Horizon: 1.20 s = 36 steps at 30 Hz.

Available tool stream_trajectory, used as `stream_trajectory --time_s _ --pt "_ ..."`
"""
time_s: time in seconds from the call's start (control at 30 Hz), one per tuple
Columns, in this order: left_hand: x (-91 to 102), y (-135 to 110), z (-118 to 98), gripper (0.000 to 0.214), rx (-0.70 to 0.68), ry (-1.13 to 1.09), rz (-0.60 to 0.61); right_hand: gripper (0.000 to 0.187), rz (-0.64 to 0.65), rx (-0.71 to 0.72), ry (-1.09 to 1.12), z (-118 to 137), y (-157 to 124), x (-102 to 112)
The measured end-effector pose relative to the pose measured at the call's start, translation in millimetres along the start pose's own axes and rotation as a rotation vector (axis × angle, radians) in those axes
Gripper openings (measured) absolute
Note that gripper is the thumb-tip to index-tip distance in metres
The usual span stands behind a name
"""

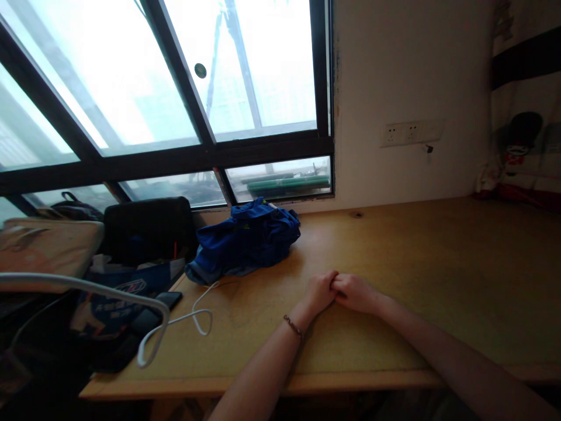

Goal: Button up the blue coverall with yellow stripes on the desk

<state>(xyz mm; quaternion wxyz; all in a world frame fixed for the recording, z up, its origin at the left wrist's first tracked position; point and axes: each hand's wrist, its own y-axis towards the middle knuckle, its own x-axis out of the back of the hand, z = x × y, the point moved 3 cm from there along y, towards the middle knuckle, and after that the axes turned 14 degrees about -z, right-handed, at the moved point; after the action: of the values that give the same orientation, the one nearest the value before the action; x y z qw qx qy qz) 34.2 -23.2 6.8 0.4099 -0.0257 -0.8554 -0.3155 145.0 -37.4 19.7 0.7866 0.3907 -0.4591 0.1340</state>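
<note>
My left hand (321,290) and my right hand (356,292) rest together on the wooden table (416,263), their closed fingers meeting and hooked against each other. No object shows in either one, though the inner sides of the fingers are hidden. A dark bracelet (293,327) circles my left wrist. Beyond my left hand, toward the window, a crumpled blue garment (252,242) lies on the table. A thin white cable (205,327) curls over the tabletop left of my forearm.
At the left, a curved pale tube (109,294) crosses in front of a blue printed bag (123,295), a black chair back (149,228) and a beige case (52,245). A dark flat object (170,300) lies near the table's left edge. Wall sockets (411,133) sit above the table.
</note>
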Motion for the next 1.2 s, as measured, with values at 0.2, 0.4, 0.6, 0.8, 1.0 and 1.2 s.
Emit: stream_trajectory --time_s 0.2,0.4,0.6,0.8,1.0,1.2 --pt "-1.3 0.0 1.2 0.024 0.015 -0.006 0.003 0.017 0.008 -0.006 -0.002 -0.3 0.2 0.1" --pt "-3.2 -0.5 2.7 0.024 0.001 0.005 -0.009 0.017 0.018 -0.001 0.023 -1.1 0.1 -1.6" --pt "-1.3 -0.5 0.8 0.021 0.009 0.008 -0.007 0.018 0.011 -0.009 0.022 0.0 -0.1 0.5" --pt "0.3 0.5 -0.4 0.022 0.008 0.001 0.006 0.017 0.011 -0.012 0.027 -1.3 -0.1 -0.7" --pt "-1.0 0.7 0.8 0.023 0.019 0.011 0.012 0.017 0.012 -0.016 0.024 -1.3 0.2 -1.3" --pt "-0.1 0.8 0.9 0.023 0.033 -0.011 0.019 0.016 0.009 -0.009 0.016 -1.4 0.4 -1.8"
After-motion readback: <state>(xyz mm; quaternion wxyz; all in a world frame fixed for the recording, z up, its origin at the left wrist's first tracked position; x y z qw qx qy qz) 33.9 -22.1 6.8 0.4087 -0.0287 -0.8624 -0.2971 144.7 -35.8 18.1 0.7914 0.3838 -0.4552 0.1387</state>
